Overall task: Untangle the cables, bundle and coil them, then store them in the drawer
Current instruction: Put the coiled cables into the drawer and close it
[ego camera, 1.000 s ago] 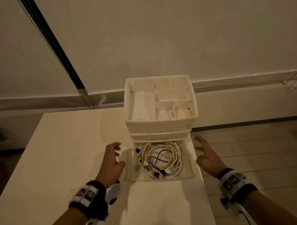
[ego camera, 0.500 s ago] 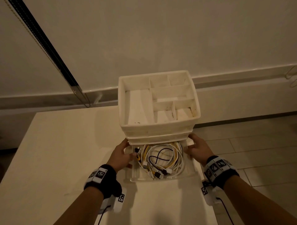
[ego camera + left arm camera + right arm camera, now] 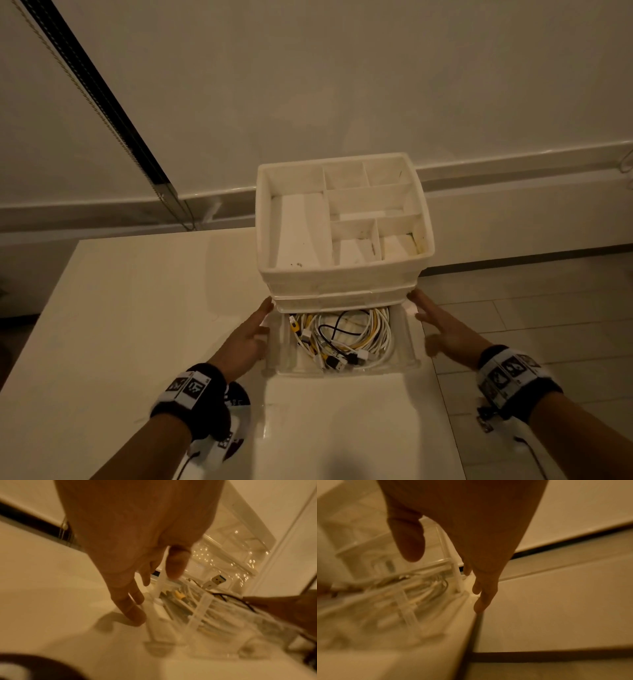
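Coiled white, yellow and black cables [image 3: 346, 337] inside open clear plastic drawer [image 3: 409, 349] of white organizer [image 3: 342, 277], near table's right edge. Left hand [image 3: 245, 337], right hand [image 3: 442, 329] flanking drawer, fingers straight, gripping nothing.

The left hand [image 3: 137, 536] reaches down with its fingers [image 3: 132, 614] straight, their tips touching the white table [image 3: 51, 595] just beside the near corner of the clear drawer [image 3: 193, 616], while the thumb [image 3: 176, 563] lies against the drawer's upper rim. Past the thumb, inside the drawer, lie coiled cables [image 3: 211, 614], white with one black strand, a yellow plug [image 3: 179, 595] and a white USB plug [image 3: 215, 582] sticking up. Beyond the cables the right hand [image 3: 291, 609] shows at the drawer's far side, blurred.
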`<state>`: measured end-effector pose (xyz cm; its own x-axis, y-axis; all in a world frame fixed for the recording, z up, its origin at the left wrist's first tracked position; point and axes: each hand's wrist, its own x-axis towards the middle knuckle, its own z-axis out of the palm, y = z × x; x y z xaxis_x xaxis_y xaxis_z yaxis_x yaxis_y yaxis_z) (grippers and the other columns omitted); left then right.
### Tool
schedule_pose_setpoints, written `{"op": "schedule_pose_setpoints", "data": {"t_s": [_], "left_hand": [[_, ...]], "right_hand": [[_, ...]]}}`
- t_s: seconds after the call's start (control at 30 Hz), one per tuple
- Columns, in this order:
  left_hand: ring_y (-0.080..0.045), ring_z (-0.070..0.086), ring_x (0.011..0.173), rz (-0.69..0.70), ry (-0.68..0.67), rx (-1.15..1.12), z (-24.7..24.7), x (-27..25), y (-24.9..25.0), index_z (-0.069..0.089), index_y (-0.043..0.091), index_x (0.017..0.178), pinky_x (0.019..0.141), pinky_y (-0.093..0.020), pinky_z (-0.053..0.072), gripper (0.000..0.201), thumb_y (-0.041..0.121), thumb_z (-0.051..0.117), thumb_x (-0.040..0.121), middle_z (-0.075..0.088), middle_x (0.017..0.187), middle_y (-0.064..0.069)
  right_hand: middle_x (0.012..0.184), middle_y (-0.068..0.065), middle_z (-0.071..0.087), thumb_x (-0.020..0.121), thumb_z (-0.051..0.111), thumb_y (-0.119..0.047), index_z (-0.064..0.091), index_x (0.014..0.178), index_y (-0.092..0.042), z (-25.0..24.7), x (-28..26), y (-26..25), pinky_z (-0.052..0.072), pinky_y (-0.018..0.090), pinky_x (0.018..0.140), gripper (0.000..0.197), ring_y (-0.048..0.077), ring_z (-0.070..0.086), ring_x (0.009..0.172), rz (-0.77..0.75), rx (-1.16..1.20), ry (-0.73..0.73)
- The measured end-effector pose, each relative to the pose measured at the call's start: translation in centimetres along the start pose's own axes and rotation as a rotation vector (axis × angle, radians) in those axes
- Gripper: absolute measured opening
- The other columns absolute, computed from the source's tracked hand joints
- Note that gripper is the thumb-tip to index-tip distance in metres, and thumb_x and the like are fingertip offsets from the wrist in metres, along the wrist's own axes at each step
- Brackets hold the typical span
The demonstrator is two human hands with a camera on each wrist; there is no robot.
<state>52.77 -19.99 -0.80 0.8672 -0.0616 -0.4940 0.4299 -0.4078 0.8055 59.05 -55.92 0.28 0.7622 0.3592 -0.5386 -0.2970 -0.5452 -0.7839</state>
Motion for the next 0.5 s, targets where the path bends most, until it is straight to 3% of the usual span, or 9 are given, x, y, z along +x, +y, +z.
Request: {"op": "schedule_pose_setpoints", "data": {"t_s": [0.07, 0.17, 0.27, 0.33, 0.4, 0.5], "left_hand": [[-0.018, 0.024, 0.141, 0.071, -0.144, 0.371, -0.5, -0.3, -0.4, -0.013, 0.041, 0.144, 0.112, -0.035, 0.029, 0.107, -0.005, 0.058, 0.078, 0.011, 0.148, 0.017], [-0.009, 0.013, 0.132, 0.079, -0.197, 0.529, 0.3, -0.1, -0.4, -0.032, 0.051, 0.137, 0.115, -0.046, 0.021, 0.136, 0.037, 0.082, 0.064, 0.015, 0.141, 0.02], [-0.014, 0.028, 0.136, 0.118, -0.071, 0.435, 1.5, 0.4, -0.8, -0.022, 0.052, 0.144, 0.11, -0.056, 0.029, 0.144, 0.05, 0.088, 0.051, 0.028, 0.151, 0.017], [-0.013, 0.038, 0.134, 0.154, -0.038, 0.34, 1.9, 0.4, -1.3, -0.017, 0.056, 0.144, 0.109, -0.052, 0.035, 0.141, 0.048, 0.089, 0.051, 0.036, 0.15, 0.019], [-0.009, 0.038, 0.133, 0.161, -0.013, 0.277, 2.2, 0.4, -1.5, -0.012, 0.057, 0.145, 0.11, -0.037, 0.035, 0.134, 0.044, 0.089, 0.057, 0.036, 0.148, 0.022], [-0.006, 0.052, 0.12, 0.186, 0.162, 0.192, 3.0, 0.9, -1.9, 0.017, 0.051, 0.148, 0.09, -0.009, 0.039, 0.11, 0.027, 0.088, 0.067, 0.055, 0.133, 0.019]], "right_hand": [[0.157, -0.012, 0.009, 0.066, 0.073, 0.001, -0.006, 0.15, -0.038, -0.5, -0.6, 0.1, 0.03, 0.041, 0.112, 0.121, 0.017, 0.016, 0.144, 0.009, -0.303, -0.089], [0.142, -0.019, 0.019, 0.058, 0.088, -0.016, -0.008, 0.141, -0.047, 0.5, -0.5, -0.3, 0.023, 0.038, 0.114, 0.13, 0.006, 0.021, 0.134, -0.059, -0.434, -0.112], [0.137, -0.025, 0.02, 0.055, 0.091, -0.024, -0.009, 0.13, -0.059, 1.3, 0.2, -0.4, 0.023, 0.027, 0.109, 0.13, 0.002, 0.024, 0.13, -0.146, -0.379, -0.046], [0.13, -0.033, 0.023, 0.057, 0.09, -0.018, -0.001, 0.126, -0.062, 1.3, 0.2, -0.5, 0.026, 0.025, 0.104, 0.123, -0.001, 0.027, 0.125, -0.169, -0.308, -0.037], [0.127, -0.034, 0.027, 0.062, 0.088, -0.013, 0.011, 0.129, -0.056, 1.2, 0.3, -0.4, 0.027, 0.025, 0.101, 0.111, 0.0, 0.03, 0.122, -0.159, -0.273, -0.01], [0.139, -0.013, 0.044, 0.068, 0.085, -0.013, 0.024, 0.141, -0.043, 1.5, 0.9, 0.6, 0.03, 0.031, 0.104, 0.099, 0.013, 0.04, 0.128, -0.104, -0.214, 0.165]]}}
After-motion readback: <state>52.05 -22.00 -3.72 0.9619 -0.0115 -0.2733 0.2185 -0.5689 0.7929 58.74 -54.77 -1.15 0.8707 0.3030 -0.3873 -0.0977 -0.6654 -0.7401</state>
